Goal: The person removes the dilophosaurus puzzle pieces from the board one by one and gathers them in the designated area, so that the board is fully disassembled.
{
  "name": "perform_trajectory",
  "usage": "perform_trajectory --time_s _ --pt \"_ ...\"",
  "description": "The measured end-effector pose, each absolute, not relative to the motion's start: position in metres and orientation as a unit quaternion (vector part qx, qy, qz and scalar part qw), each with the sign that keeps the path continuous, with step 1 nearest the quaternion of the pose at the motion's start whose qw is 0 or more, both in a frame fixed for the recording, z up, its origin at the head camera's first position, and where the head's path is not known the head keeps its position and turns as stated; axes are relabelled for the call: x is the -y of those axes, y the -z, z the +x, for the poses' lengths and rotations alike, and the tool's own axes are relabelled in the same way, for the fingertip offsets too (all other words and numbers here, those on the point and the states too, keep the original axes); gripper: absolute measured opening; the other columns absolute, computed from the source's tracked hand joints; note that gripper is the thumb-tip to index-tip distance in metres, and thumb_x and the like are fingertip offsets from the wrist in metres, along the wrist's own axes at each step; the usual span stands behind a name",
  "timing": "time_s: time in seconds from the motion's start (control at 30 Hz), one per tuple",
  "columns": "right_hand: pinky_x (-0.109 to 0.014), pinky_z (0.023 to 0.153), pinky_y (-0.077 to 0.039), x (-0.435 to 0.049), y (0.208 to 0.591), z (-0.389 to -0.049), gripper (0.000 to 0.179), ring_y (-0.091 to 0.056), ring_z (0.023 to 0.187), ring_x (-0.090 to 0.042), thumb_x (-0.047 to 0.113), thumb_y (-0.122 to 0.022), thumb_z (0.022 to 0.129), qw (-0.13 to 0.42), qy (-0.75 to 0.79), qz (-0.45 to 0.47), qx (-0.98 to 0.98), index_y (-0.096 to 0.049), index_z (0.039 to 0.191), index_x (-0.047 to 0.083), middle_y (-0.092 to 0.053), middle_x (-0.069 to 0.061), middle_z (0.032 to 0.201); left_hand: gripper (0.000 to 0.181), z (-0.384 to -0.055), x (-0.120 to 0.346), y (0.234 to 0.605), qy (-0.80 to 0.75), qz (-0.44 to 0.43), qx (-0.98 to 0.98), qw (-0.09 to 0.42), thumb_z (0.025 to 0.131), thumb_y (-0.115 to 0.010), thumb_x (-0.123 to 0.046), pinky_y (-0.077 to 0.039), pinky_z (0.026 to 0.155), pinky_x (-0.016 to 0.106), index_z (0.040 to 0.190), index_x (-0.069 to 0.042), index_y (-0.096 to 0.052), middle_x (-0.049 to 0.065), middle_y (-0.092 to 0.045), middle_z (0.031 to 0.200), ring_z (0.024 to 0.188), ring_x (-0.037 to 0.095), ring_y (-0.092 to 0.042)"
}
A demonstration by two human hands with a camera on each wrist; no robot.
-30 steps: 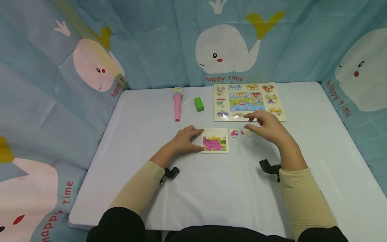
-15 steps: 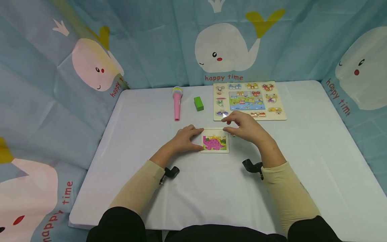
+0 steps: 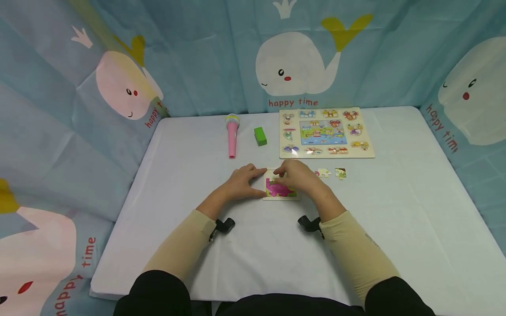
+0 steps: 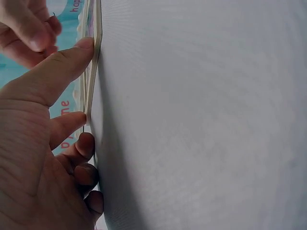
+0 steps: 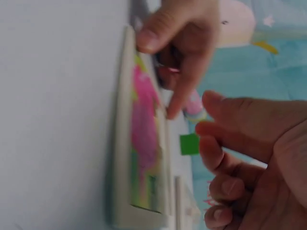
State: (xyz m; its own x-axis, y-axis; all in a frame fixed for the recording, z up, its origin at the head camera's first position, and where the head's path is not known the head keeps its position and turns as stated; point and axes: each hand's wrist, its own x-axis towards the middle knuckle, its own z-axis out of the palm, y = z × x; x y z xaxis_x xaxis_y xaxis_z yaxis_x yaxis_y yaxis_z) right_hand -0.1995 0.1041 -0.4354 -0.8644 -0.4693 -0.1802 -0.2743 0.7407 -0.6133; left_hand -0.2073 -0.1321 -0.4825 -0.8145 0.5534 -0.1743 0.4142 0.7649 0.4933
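Blue curtains [image 3: 213, 57] printed with whales hang behind a white-covered surface [image 3: 261, 263]. A small puzzle [image 3: 278, 190] lies flat near its middle, the pale frame almost square with near and far edges running left to right. The pink dinosaur pictured on it has its long axis along that same line, tail narrowing toward the right. The person's left hand [image 3: 239, 183] grips the puzzle's left side, thumb at the near corner, forefinger at the far one. The right hand [image 3: 299, 177] hovers above the puzzle's far right part, fingers loosely bent, thumb and forefinger tips close together. Two loose pieces [image 3: 341, 174] lie in a row to the right. Farther back, a pink microphone [image 3: 232, 139] points its head away from the person, beside a green block [image 3: 260, 136] and a larger board [image 3: 323, 133] with its long axis left to right
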Motion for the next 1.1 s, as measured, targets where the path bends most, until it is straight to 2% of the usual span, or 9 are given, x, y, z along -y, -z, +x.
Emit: perform_trajectory --time_s 0.13,0.37,0.5,0.67,0.83,1.1 --pt "-0.04 0.085 -0.051 -0.097 0.448 -0.2 0.036 -0.061 0.091 -0.022 0.021 -0.075 0.093 0.172 0.289 -0.187 -0.923 -0.074 0.123 -0.001 -0.068 -0.008 0.102 0.083 -0.208 0.133 0.483 -0.221 0.259 -0.927 0.157 0.084 -0.081 -0.05 -0.037 0.086 0.036 0.155 -0.022 -0.049 -0.001 -0.051 0.112 0.104 0.016 -0.046" --pt "-0.041 0.097 -0.05 -0.088 0.458 -0.195 0.032 -0.067 0.112 -0.026 0.019 -0.076 0.093 0.145 0.265 -0.167 -0.938 -0.076 0.119 0.0 -0.074 -0.01 0.114 0.083 -0.209 0.132 0.483 -0.221 0.265 -0.926 0.155 0.084 -0.082 -0.05 -0.036 0.087 0.036 0.155 -0.021 -0.049 -0.001 -0.051 0.112 0.104 0.016 -0.047" --pt "-0.04 0.092 -0.051 -0.084 0.459 -0.193 0.028 -0.066 0.101 -0.024 0.018 -0.076 0.093 0.126 0.254 -0.169 -0.944 -0.078 0.115 0.001 -0.074 -0.008 0.105 0.083 -0.209 0.132 0.483 -0.223 0.261 -0.927 0.154 0.083 -0.082 -0.05 -0.036 0.087 0.035 0.154 -0.022 -0.05 -0.001 -0.052 0.112 0.104 0.015 -0.047" --pt "-0.037 0.079 -0.049 -0.083 0.459 -0.191 0.025 -0.057 0.083 -0.021 0.017 -0.078 0.091 0.113 0.255 -0.157 -0.947 -0.077 0.112 0.004 -0.064 -0.006 0.088 0.083 -0.209 0.132 0.483 -0.223 0.261 -0.927 0.15 0.083 -0.082 -0.05 -0.036 0.086 0.036 0.154 -0.021 -0.05 -0.001 -0.051 0.111 0.103 0.016 -0.047" --pt "-0.036 0.078 -0.048 -0.082 0.459 -0.188 0.022 -0.056 0.083 -0.021 0.015 -0.078 0.091 0.103 0.262 -0.15 -0.948 -0.074 0.11 0.003 -0.062 -0.005 0.087 0.083 -0.209 0.132 0.484 -0.224 0.26 -0.928 0.148 0.082 -0.083 -0.05 -0.036 0.086 0.036 0.153 -0.021 -0.051 0.0 -0.052 0.111 0.103 0.016 -0.047" --pt "-0.037 0.08 -0.049 -0.082 0.459 -0.185 0.029 -0.057 0.084 -0.022 0.015 -0.081 0.09 0.104 0.273 -0.148 -0.945 -0.074 0.114 0.002 -0.064 -0.006 0.09 0.083 -0.207 0.131 0.483 -0.223 0.26 -0.928 0.15 0.082 -0.084 -0.049 -0.037 0.087 0.036 0.154 -0.021 -0.051 0.0 -0.052 0.113 0.104 0.016 -0.047"
